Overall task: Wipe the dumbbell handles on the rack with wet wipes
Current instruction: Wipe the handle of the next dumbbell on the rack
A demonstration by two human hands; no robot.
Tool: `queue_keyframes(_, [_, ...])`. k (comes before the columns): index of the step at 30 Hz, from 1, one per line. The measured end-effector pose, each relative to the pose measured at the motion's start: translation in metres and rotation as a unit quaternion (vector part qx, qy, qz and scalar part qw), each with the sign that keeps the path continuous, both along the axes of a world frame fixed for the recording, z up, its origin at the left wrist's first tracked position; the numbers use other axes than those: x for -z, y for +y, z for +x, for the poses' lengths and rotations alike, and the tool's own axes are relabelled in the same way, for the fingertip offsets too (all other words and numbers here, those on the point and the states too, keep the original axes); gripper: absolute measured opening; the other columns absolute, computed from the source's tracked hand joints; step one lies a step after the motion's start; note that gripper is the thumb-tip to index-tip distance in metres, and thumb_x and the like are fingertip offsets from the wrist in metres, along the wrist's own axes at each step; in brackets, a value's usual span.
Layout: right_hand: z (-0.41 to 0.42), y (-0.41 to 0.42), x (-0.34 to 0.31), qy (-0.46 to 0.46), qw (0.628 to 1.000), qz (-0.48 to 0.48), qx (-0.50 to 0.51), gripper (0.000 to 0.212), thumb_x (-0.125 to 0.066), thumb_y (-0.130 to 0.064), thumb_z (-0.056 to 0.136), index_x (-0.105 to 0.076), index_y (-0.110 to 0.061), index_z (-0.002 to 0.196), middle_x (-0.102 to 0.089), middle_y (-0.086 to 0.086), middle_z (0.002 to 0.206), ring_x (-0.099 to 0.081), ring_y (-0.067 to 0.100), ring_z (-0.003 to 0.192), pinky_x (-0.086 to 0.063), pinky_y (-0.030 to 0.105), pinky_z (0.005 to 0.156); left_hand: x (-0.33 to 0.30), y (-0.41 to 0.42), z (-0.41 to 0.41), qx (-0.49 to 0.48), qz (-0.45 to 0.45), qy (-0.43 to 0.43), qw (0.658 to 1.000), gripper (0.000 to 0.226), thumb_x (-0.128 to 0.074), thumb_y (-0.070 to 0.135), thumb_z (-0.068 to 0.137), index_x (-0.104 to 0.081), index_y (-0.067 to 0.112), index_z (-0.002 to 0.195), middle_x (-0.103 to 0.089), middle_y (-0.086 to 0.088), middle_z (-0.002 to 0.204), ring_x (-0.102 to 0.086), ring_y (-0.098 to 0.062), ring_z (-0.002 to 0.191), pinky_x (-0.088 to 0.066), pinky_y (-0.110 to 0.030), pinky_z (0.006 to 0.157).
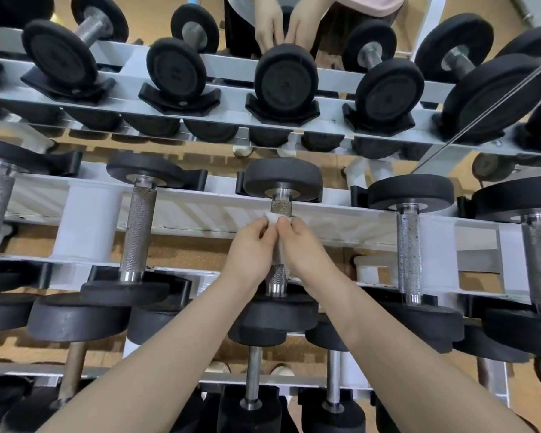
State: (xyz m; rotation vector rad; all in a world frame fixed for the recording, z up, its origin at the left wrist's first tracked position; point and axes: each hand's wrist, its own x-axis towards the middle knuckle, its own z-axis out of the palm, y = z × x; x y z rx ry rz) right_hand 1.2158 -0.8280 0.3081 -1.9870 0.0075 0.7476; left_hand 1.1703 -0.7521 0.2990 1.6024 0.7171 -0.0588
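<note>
Small white wet wipe [272, 217] wrapped around knurled steel dumbbell handle [281, 207], mid-tier of white metal rack [200, 210]. Left hand [250, 251] pinching wipe from left, grip tight on it; right hand [303, 245] curled round wipe and handle opposite. Black round-headed dumbbells [138, 232] flanking on both sides, mirror [450, 14] above.
</note>
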Motion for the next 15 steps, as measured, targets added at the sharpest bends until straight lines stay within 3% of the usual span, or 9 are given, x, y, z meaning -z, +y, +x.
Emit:
queue_keyframes(2, [0.009, 0.006, 0.001, -0.009, 1.0, -0.004, 0.012, 0.034, -0.03, -0.027, 0.102, -0.051, -0.007, 0.118, -0.06, 0.012, 0.113, -0.056, 0.024, 0.104, -0.044, 0.037, 0.094, -0.003, 0.001, 0.009, -0.017, -0.026, -0.006, 0.999, 0.023, -0.046, 0.019, 0.097, -0.064, 0.004, 0.093, -0.067, -0.019, 0.085, -0.063, -0.035, 0.079, -0.053, -0.045, 0.077])
queue_keyframes(5, [0.021, 0.012, 0.004, 0.021, 0.998, 0.014, 0.055, 0.028, -0.032, -0.026, 0.102, -0.054, -0.011, 0.11, -0.061, 0.013, 0.112, -0.057, 0.026, 0.105, -0.044, 0.041, 0.097, -0.007, 0.004, 0.023, -0.037, -0.039, 0.0, 0.999, 0.02, -0.048, 0.016, 0.096, -0.064, 0.006, 0.092, -0.064, -0.009, 0.077, -0.058, -0.019, 0.071, -0.048, -0.032, 0.068])
queue_keyframes(8, [0.027, 0.013, 0.003, 0.014, 0.996, 0.016, 0.09, 0.025, -0.038, -0.031, 0.099, -0.051, -0.011, 0.106, -0.063, 0.009, 0.105, -0.059, 0.025, 0.1, -0.048, 0.042, 0.091, -0.009, 0.01, 0.038, -0.07, -0.081, 0.009, 0.994, 0.014, -0.052, 0.017, 0.095, -0.064, 0.01, 0.096, -0.065, -0.003, 0.078, -0.06, -0.015, 0.072, -0.049, -0.029, 0.068])
queue_keyframes(11, [0.02, -0.002, -0.002, -0.116, 0.989, -0.051, 0.079, 0.031, -0.051, -0.032, 0.094, -0.049, -0.011, 0.117, -0.051, -0.004, 0.106, -0.049, 0.012, 0.096, -0.04, 0.025, 0.081, -0.01, 0.016, 0.043, -0.086, -0.079, 0.016, 0.993, 0.013, -0.058, 0.018, 0.092, -0.063, 0.008, 0.097, -0.067, -0.005, 0.084, -0.062, -0.015, 0.071, -0.048, -0.022, 0.058])
queue_keyframes(13, [0.012, -0.013, -0.008, -0.275, 0.956, -0.097, 0.021, 0.021, -0.059, -0.024, 0.089, -0.051, -0.017, 0.107, -0.045, -0.007, 0.103, -0.041, 0.006, 0.094, -0.032, 0.018, 0.078, -0.011, 0.017, 0.042, -0.111, -0.074, 0.013, 0.991, 0.016, -0.063, 0.019, 0.088, -0.06, 0.006, 0.097, -0.065, -0.006, 0.084, -0.06, -0.013, 0.067, -0.047, -0.017, 0.05])
queue_keyframes(15, [0.006, -0.014, -0.009, -0.304, 0.946, -0.099, -0.061, 0.007, -0.059, -0.02, 0.088, -0.054, -0.019, 0.092, -0.047, -0.009, 0.09, -0.043, 0.003, 0.08, -0.031, 0.016, 0.067, -0.012, 0.016, 0.04, -0.124, -0.053, 0.017, 0.991, 0.016, -0.066, 0.021, 0.087, -0.056, 0.009, 0.086, -0.059, -0.001, 0.072, -0.053, -0.01, 0.058, -0.043, -0.015, 0.046])
